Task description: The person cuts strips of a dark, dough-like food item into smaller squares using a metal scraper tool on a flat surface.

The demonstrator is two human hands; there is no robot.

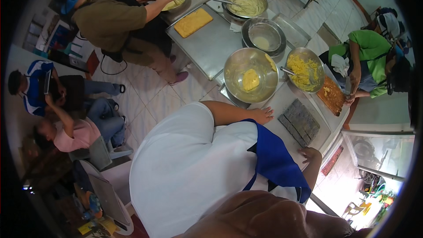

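Observation:
A dark grey slab (299, 123), scored or cut into long strips, lies on the pale worktop (281, 99) before me. My left hand (262, 115) rests at the near edge of that worktop, fingers spread and nothing in them. By the slab's near corner is my right hand (310, 155), its fingers bent and apart; whether they touch the slab I cannot tell. A large steel bowl (231, 82) stands beyond my left hand, with a lump of yellow dough-like mixture (250, 80) in it.
A second bowl (317, 87) holds yellow mash and a utensil. Across from me, a person in green (370, 49) works over a browned slab (332, 96) with a blade. A person in brown (112, 23) stands by a metal tray (201, 49) carrying a yellow slab (193, 22).

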